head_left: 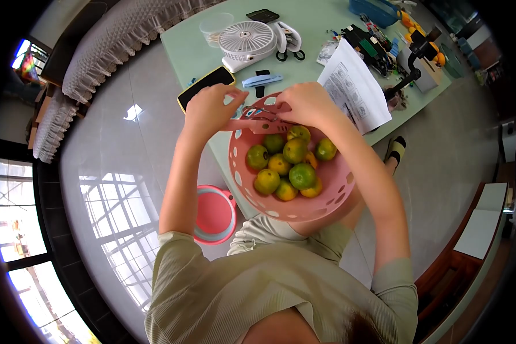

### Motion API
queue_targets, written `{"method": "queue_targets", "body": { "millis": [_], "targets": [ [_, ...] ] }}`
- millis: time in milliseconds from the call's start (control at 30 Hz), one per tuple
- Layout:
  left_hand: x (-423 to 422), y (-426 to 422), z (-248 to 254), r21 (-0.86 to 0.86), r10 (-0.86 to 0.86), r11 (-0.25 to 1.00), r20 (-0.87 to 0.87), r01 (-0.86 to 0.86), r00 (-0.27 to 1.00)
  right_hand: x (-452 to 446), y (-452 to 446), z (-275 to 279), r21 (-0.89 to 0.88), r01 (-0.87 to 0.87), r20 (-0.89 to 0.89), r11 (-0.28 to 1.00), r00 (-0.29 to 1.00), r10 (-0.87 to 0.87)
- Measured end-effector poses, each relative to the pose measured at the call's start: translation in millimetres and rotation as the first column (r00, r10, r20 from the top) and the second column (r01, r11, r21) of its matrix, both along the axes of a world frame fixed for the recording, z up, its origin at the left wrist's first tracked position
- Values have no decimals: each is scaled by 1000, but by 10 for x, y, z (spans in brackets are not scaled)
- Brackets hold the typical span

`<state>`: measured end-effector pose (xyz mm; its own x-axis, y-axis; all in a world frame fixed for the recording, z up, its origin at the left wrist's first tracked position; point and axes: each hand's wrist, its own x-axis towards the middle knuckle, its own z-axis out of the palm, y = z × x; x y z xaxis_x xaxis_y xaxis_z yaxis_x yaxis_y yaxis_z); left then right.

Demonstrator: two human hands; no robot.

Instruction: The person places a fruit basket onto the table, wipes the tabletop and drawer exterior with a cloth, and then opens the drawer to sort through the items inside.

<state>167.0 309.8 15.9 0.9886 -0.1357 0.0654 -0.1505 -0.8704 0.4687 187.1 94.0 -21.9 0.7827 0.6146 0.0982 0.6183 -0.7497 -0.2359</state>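
A pink plastic basket (295,212) with holes in its rim rests at my lap against the table edge. Several green-yellow mandarins (295,150) lie in it. Over its far rim, beside a pink strip with slots (261,125), my left hand (211,110) and my right hand (307,103) face each other, fingers bent in. Between them runs a thin dark wire-like thing (259,109), too small to name. My right fingertips pinch its right end. The left thumb and forefinger close at its other end, and their exact contact is unclear.
On the pale green table (183,37) are a phone (203,87), a white fan (247,41), scissors (289,55), a light blue strap-like item (262,80), a printed sheet (355,86) and a black stand (410,77). A pink-grey basin (215,215) sits below, left.
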Motion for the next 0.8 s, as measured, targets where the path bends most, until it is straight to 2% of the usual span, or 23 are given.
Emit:
{"method": "queue_targets", "body": {
  "millis": [33,100,233,333,433,533,600,800],
  "targets": [
    [30,56,13,-65,37,997,-12,-38,999,38,12,30,46,24,-23,999,999,-23],
    [92,151,-52,-180,29,984,71,-16,997,115,2,87,139,79,-70,987,995,-70],
    [224,308,-205,-353,84,934,84,-50,993,283,-15,95,147,119,-79,982,991,-108],
    [302,411,-327,-369,102,927,72,-69,992,376,23,144,165,175,-148,971,977,-151],
    [353,423,-481,-351,73,935,50,-51,996,539,48,47,169,200,-180,965,969,-169],
    [405,345,-664,-257,76,963,-7,-76,997,689,74,-16,26,184,-208,983,962,-175],
    [464,311,-774,-191,31,981,-31,-36,999,828,85,-133,-10,193,-245,981,951,-190],
    [649,183,-1036,-94,1,996,16,1,1000,1116,123,-406,-123,191,-237,974,947,-216]
  ]
}}
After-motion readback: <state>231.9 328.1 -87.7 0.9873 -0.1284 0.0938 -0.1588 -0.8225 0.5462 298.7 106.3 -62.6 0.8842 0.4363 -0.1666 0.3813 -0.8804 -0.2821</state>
